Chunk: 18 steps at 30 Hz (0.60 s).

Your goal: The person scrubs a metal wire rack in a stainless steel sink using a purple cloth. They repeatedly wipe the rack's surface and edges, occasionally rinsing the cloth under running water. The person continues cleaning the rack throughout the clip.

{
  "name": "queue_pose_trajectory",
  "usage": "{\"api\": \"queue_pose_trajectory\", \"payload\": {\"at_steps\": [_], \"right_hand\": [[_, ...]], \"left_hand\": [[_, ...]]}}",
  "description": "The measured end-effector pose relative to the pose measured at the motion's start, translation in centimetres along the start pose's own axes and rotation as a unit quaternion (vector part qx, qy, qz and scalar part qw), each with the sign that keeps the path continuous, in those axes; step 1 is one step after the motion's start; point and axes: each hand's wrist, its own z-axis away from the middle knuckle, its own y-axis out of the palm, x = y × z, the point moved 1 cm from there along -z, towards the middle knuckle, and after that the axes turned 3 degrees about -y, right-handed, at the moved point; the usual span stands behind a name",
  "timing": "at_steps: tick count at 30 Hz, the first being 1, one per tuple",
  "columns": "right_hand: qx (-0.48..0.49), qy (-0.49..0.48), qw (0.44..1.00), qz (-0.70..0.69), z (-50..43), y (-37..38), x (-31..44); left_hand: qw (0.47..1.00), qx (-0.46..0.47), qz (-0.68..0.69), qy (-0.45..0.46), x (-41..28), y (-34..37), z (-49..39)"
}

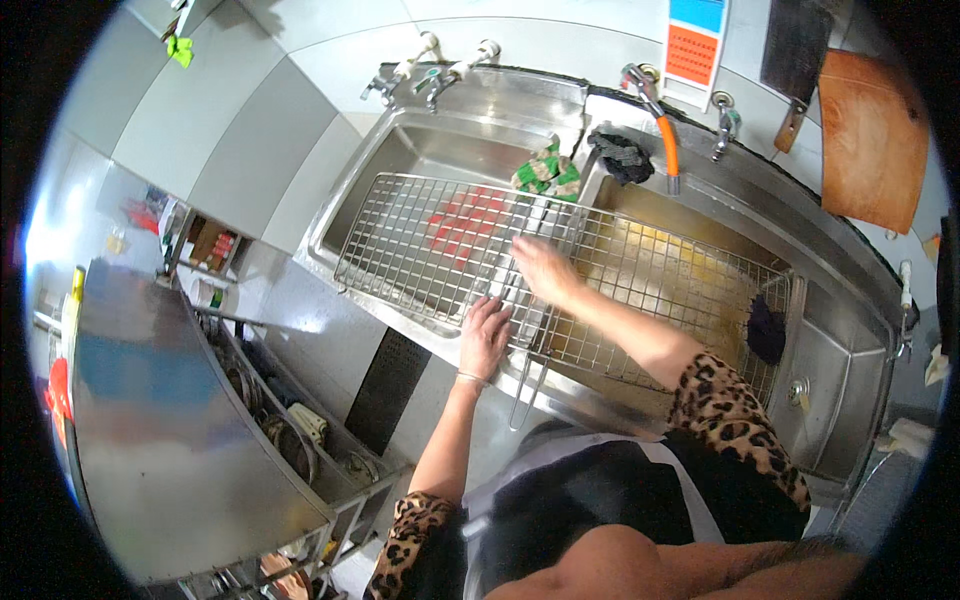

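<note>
A wire grill rack lies across two steel sink basins, its left part over the left basin. The wire grid continues over the right basin, where cloudy brownish water shows through; I cannot tell whether the two parts are joined. My left hand rests at the near edge of the rack, fingers bent on the wires. Just beyond it, my right hand is stretched out over the middle of the grid, slightly blurred. A wire handle sticks out over the near sink rim. Something red shows beneath the left wires.
A green-patterned cloth and a dark scrubber or cloth lie on the divider's far end. An orange-hosed tap hangs over the right basin. Another dark cloth is at the right. A steel-topped rack stands left.
</note>
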Motion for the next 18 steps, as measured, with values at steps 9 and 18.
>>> {"api": "queue_pose_trajectory", "payload": {"at_steps": [9,18], "right_hand": [[-0.01,-0.038,0.995,-0.091,-2.1,0.0,-1.2],[0.077,-0.121,0.986,-0.082,3.4,1.7,6.3]], "left_hand": [[0.998,-0.008,0.051,-0.042,0.1,-0.9,0.8],[0.975,-0.03,0.218,-0.042,0.8,-1.0,1.0]]}}
